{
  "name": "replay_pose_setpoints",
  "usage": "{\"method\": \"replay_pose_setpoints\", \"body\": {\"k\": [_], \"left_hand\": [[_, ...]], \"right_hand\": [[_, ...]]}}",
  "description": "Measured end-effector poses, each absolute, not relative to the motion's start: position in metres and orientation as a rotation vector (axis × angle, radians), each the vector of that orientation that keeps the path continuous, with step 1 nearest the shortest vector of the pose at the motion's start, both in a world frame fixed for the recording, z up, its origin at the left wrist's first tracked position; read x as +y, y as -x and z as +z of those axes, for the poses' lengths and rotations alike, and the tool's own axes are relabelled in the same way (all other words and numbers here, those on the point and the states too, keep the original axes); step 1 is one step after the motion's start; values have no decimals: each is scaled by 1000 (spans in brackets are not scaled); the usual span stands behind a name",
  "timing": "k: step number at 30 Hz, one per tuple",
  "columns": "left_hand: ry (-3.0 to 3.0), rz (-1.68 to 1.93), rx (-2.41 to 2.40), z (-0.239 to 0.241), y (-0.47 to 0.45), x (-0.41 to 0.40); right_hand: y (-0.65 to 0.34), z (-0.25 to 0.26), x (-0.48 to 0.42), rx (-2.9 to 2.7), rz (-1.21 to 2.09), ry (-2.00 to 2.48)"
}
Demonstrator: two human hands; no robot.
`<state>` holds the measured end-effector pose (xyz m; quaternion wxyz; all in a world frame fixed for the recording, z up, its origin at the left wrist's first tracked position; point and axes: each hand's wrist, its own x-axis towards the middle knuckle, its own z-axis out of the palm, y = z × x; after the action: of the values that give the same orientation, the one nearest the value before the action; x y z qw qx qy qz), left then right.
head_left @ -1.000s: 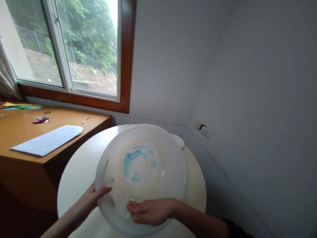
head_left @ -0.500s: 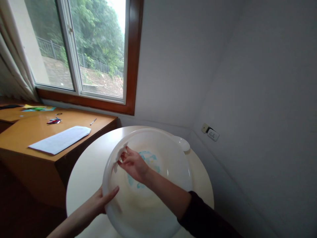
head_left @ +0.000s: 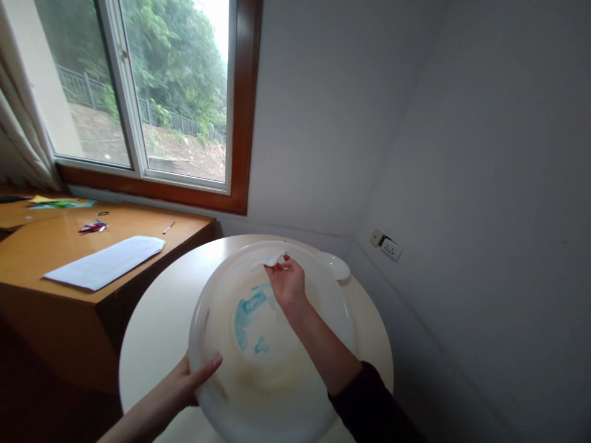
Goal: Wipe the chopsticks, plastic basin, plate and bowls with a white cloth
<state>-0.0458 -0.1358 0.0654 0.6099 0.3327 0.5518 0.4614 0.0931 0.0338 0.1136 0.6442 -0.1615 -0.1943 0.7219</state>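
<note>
A large white plastic basin (head_left: 295, 387) with a worn blue-green print on its bottom is tilted toward me over the round table (head_left: 152, 320). My left hand (head_left: 194, 381) grips its left rim, thumb inside and the other fingers hidden behind the wall. Inside the far wall, my right hand (head_left: 287, 282) pinches a thin white tissue (head_left: 277, 258) against the surface. Brownish stains show on the basin's lower inside. On the table's far right lies a white oval dish or lid (head_left: 338, 268), partly behind the basin.
To the left stands a wooden desk (head_left: 28, 255) bearing a folded white sheet (head_left: 108, 261), a pen (head_left: 168, 227), a small pile of pens (head_left: 93, 226) and coloured papers (head_left: 60, 202). A wall socket (head_left: 391, 248) sits right of the table, below the window's side.
My right hand has moved with the tissue from the basin's left inner wall to the far wall, uncovering more of the print. My left hand keeps its hold on the rim.
</note>
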Motion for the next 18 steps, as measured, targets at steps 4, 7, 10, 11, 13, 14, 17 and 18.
{"method": "replay_pose_setpoints", "body": {"k": [4,7,10,11,13,14,17,18], "left_hand": [[-770,1073,1309,64,44,-138],[-798,1050,1328,63,42,-139],[-803,1046,1333,62,40,-140],[-798,1051,1336,62,39,-140],[-787,1058,1343,61,39,-140],[-785,1057,1342,59,39,-140],[-808,1039,1330,53,43,-140],[-820,1028,1319,51,44,-139]], "right_hand": [[-73,99,41,-634,1489,592],[-60,90,46,-678,1418,660],[-53,87,48,-659,1364,710],[-51,86,47,-665,1373,716],[-47,85,42,-686,1435,723],[-45,84,38,-704,1480,722],[-38,79,24,-852,1557,672],[-37,78,21,-946,1533,646]]}}
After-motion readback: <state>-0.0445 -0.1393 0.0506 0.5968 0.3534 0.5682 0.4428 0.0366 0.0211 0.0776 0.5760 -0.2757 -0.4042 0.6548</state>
